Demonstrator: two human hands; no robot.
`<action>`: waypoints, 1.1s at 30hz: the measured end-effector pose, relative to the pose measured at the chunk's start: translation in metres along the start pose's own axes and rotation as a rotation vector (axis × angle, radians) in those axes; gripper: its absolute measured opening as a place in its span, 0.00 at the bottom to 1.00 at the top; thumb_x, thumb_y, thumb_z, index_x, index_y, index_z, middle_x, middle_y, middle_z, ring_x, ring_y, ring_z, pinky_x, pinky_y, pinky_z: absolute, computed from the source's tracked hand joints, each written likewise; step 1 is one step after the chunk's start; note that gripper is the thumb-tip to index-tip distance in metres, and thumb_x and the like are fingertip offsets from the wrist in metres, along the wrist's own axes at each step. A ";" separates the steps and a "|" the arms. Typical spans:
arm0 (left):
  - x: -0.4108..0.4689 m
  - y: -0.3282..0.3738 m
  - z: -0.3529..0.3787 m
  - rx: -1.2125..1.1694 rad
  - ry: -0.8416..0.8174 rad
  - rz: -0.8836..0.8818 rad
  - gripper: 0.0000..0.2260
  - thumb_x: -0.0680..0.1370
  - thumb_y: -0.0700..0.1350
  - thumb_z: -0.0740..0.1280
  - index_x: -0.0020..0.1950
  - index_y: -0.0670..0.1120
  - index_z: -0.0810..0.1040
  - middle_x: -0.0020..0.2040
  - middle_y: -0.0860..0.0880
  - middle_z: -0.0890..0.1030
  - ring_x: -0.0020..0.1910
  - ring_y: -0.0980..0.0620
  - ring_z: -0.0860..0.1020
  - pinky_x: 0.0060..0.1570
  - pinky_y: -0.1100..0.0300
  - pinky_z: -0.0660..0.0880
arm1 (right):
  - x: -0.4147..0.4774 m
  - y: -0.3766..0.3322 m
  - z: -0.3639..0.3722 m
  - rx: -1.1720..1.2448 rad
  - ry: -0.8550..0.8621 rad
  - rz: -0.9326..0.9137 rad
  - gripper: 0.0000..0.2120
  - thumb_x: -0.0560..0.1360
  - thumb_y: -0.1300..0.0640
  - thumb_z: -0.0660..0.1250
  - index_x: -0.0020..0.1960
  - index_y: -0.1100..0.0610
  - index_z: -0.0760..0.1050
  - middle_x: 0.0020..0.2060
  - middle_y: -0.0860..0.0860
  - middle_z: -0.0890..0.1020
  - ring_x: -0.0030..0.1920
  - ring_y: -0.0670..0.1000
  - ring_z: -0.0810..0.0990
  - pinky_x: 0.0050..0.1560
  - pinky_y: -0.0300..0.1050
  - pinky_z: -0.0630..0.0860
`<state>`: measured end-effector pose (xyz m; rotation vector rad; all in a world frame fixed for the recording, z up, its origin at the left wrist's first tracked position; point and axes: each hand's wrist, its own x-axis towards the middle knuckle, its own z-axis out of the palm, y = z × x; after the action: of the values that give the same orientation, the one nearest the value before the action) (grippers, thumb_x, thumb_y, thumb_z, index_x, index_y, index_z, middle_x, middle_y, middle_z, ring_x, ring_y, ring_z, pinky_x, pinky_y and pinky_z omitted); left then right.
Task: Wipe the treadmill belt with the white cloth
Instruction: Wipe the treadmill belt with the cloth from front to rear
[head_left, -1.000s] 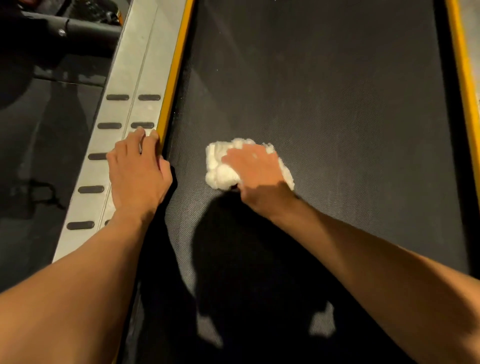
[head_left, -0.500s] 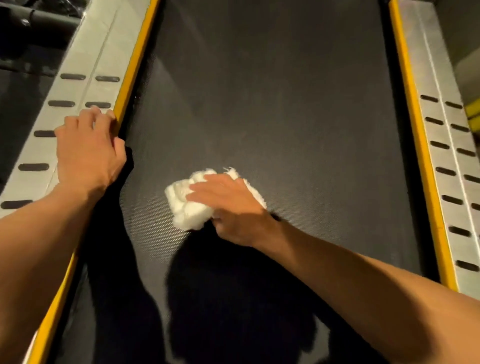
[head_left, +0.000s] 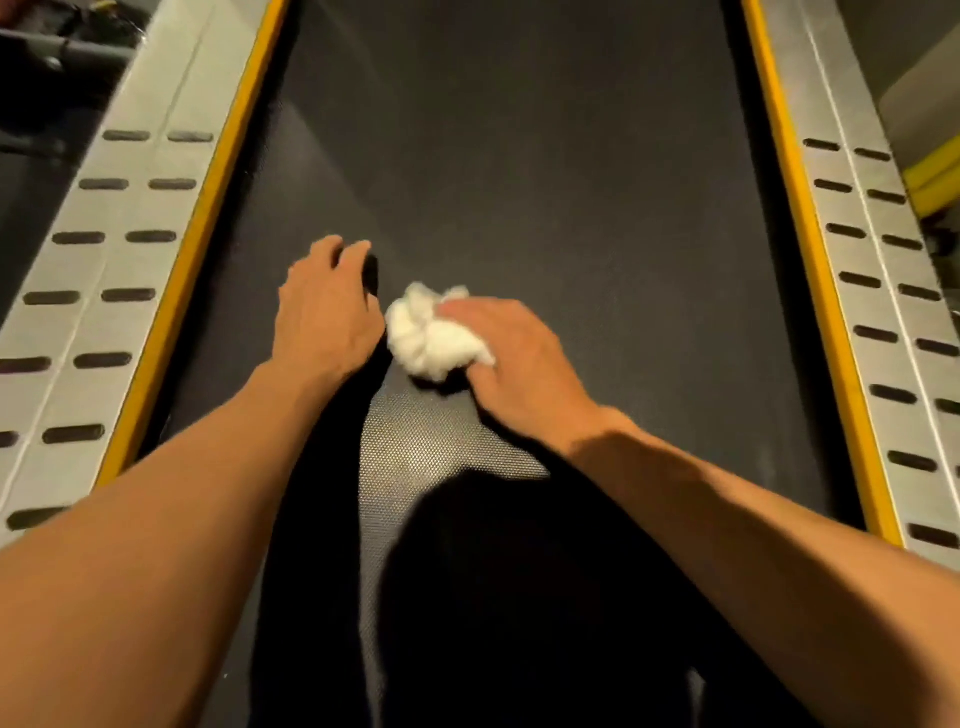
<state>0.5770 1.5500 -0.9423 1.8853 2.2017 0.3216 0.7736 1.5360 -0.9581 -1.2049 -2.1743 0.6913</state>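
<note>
The black textured treadmill belt (head_left: 545, 171) runs away from me between two yellow edge strips. A crumpled white cloth (head_left: 428, 338) lies on the belt near its middle. My right hand (head_left: 511, 348) lies on the cloth's right part, fingers laid over it and pressing it to the belt. My left hand (head_left: 324, 306) is on the belt just left of the cloth, fingers pointing forward and slightly bent, holding nothing. The belt under my arms is in deep shadow.
Grey metal side rails with dark slots flank the belt, the left rail (head_left: 119, 260) and the right rail (head_left: 872, 270), each behind a yellow strip (head_left: 208, 234). Dark floor and equipment show at far left, a yellow-edged object (head_left: 935, 176) at far right.
My left hand left the left side rail and came onto the belt beside the cloth. The view shifted right, bringing both rails into sight. The right hand stays on the cloth.
</note>
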 end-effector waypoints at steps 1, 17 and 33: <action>-0.005 0.000 0.003 0.004 -0.022 0.013 0.21 0.78 0.43 0.62 0.71 0.42 0.68 0.70 0.39 0.66 0.65 0.35 0.67 0.66 0.42 0.64 | 0.013 0.013 -0.013 -0.035 0.042 0.093 0.24 0.66 0.61 0.54 0.56 0.54 0.81 0.51 0.51 0.83 0.52 0.55 0.80 0.54 0.50 0.75; -0.007 -0.004 0.014 0.150 -0.215 0.028 0.27 0.80 0.54 0.59 0.75 0.42 0.60 0.75 0.40 0.58 0.74 0.40 0.56 0.72 0.41 0.55 | 0.018 0.040 -0.049 -0.267 0.111 0.371 0.18 0.66 0.61 0.55 0.49 0.50 0.77 0.46 0.48 0.78 0.48 0.53 0.76 0.47 0.49 0.72; -0.009 0.001 0.006 0.067 -0.230 0.011 0.27 0.78 0.55 0.64 0.72 0.42 0.64 0.70 0.41 0.62 0.69 0.41 0.60 0.71 0.39 0.55 | -0.031 0.037 -0.064 -0.362 0.013 0.250 0.16 0.63 0.66 0.60 0.46 0.52 0.78 0.43 0.52 0.79 0.46 0.59 0.77 0.46 0.59 0.75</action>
<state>0.5813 1.5410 -0.9480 1.8650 2.0736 0.0306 0.8520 1.5373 -0.9437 -1.6816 -2.2224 0.3916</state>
